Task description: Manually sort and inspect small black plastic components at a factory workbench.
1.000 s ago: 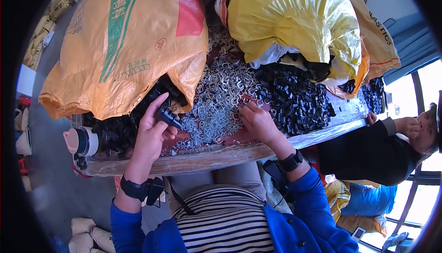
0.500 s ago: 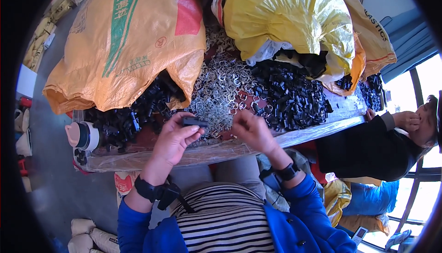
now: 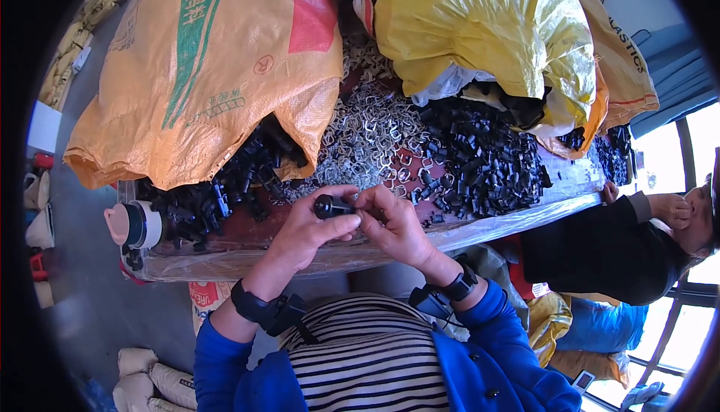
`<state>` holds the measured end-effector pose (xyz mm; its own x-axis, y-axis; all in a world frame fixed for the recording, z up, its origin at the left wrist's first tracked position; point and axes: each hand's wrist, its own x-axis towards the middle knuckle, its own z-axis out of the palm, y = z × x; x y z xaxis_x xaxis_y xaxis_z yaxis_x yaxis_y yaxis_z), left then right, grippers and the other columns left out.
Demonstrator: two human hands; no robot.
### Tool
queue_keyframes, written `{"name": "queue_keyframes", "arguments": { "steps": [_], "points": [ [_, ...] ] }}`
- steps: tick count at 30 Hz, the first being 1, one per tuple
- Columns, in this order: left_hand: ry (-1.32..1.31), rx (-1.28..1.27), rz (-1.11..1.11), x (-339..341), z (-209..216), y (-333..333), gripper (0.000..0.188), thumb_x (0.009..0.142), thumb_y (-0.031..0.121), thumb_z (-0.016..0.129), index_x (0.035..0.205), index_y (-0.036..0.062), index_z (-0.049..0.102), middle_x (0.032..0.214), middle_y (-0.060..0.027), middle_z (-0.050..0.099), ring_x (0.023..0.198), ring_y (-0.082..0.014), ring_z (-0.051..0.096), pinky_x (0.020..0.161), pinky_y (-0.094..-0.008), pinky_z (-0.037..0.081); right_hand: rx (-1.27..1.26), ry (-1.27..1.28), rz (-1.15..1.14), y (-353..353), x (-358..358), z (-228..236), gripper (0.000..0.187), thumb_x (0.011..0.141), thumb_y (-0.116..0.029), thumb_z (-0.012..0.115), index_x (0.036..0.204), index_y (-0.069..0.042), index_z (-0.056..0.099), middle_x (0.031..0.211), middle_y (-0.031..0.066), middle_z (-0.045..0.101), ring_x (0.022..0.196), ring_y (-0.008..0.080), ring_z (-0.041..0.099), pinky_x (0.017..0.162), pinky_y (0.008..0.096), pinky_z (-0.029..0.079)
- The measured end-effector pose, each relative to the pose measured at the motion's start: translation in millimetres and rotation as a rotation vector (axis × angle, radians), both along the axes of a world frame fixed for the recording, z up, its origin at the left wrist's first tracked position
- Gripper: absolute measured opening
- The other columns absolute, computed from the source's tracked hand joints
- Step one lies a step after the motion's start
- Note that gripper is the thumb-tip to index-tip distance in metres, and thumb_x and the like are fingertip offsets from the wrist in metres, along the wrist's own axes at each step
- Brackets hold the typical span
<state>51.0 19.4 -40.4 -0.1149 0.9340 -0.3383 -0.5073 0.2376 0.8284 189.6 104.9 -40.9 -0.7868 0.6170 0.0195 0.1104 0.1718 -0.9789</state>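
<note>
Holding, over the worktop [image 3: 517,217], snug in the left hand [image 3: 298,236], with the right hand [image 3: 403,236] at one end (can't tell if pinching), a black part [image 3: 328,206]. Looks light, stiff, maybe slick, probably not fragile. Best grabbed round the middle.

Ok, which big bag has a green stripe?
The large orange bag nearest the left hand; the yellow bag and the tan bag at far right show none.
</note>
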Motion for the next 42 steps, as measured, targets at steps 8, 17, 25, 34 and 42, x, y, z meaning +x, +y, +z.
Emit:
{"name": "queue_keyframes", "arguments": {
  "steps": [8, 17, 25, 34, 42],
  "points": [
    [-0.07, -0.119, -0.111, 4, -1, -4, 0.033, 0.081, 0.015, 0.051, 0.109, -0.0009, 0.046, 0.085, -0.0053, 0.055, 0.066, -0.0092, 0.054, 0.059, -0.0203, 0.046, 0.063, -0.058, 0.003, 0, 8, 3, 0.008, 0.076, -0.002, 0.052, 0.083, -0.001, 0.047, 0.063, -0.002, 0.046, 0.054, 0.0019, 0.041, 0.047, 0.0174, 0.035],
    [-0.197, -0.084, 0.053, 20, -2, -11, 0.029, 0.082, 0.01, 0.048, 0.108, 0.0009, 0.041, 0.083, -0.0042, 0.053, 0.067, -0.0119, 0.055, 0.058, -0.0235, 0.047, -0.025, 0.092, -0.037, -2, 16, -5, 0.009, 0.08, -0.002, 0.047, 0.089, -0.002, 0.045, 0.072, -0.0008, 0.048, 0.061, 0.0029, 0.045, 0.054, 0.0168, 0.039],
    [0.051, -0.01, 0.033, 20, -6, -2, 0.02, 0.077, 0.006, 0.055, 0.093, 0.004, 0.045, 0.074, -0.0034, 0.052, 0.058, -0.0096, 0.052, 0.052, -0.0218, 0.045, -0.177, 0.164, 0.008, -6, 5, -3, 0.013, 0.083, -0.003, 0.044, 0.096, -0.003, 0.041, 0.073, -0.0007, 0.046, 0.059, 0.0028, 0.044, 0.05, 0.0158, 0.036],
    [0.296, 0.113, 0.051, 12, -8, -1, 0.011, 0.076, 0.008, 0.058, 0.082, 0.0027, 0.051, 0.065, -0.0004, 0.051, 0.055, -0.0055, 0.047, 0.05, -0.0186, 0.04, -0.441, 0.176, 0.035, -6, 3, -8, 0.013, 0.085, -0.004, 0.041, 0.097, -0.004, 0.041, 0.071, -0.0008, 0.045, 0.057, 0.0033, 0.042, 0.049, 0.0159, 0.035],
    [0.457, 0.181, 0.084, 21, -3, -1, 0.009, 0.077, 0.01, 0.057, 0.078, 0.002, 0.052, 0.062, 0.001, 0.05, 0.055, -0.0043, 0.046, 0.051, -0.0177, 0.039, -0.491, 0.23, 0.022, -10, 8, 1, 0.013, 0.086, -0.007, 0.041, 0.098, -0.004, 0.039, 0.071, 0.0003, 0.047, 0.056, 0.0048, 0.043, 0.051, 0.0167, 0.037]
  ]
}}
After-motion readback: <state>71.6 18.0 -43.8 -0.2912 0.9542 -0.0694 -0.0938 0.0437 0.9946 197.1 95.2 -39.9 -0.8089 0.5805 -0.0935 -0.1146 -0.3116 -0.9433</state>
